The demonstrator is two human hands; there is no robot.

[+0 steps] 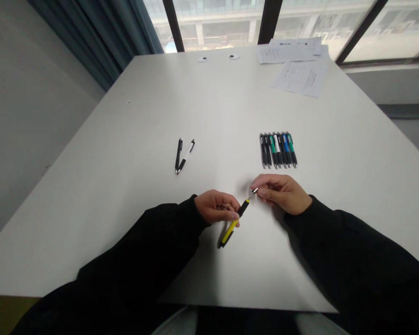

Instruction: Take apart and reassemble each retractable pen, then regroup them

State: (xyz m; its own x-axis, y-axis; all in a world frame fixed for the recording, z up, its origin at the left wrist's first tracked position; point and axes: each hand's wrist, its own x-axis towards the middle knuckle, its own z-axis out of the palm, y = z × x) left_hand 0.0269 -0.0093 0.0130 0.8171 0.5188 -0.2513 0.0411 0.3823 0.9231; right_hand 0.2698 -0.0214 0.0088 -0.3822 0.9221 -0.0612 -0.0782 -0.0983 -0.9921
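Note:
Between the thumb and fingers of my left hand (218,206) is a yellow pen (230,231) with a black grip, slanting up to the right. Its bare refill end points at my right hand (281,190). That hand pinches a small silver pen tip (254,190), right at the end of the refill; whether the two touch I cannot tell. Beyond my right hand lies a row of several pens (278,150) in black, green, white and blue. A black pen (179,156) and a white pen (186,156) rest farther left, their lower ends close together.
All this is on a large white table (143,130). Printed papers (300,77) lie at its far right, and two white oval pieces (203,59) with dark spots sit along the far edge. Behind are windows and a blue-grey curtain (101,32).

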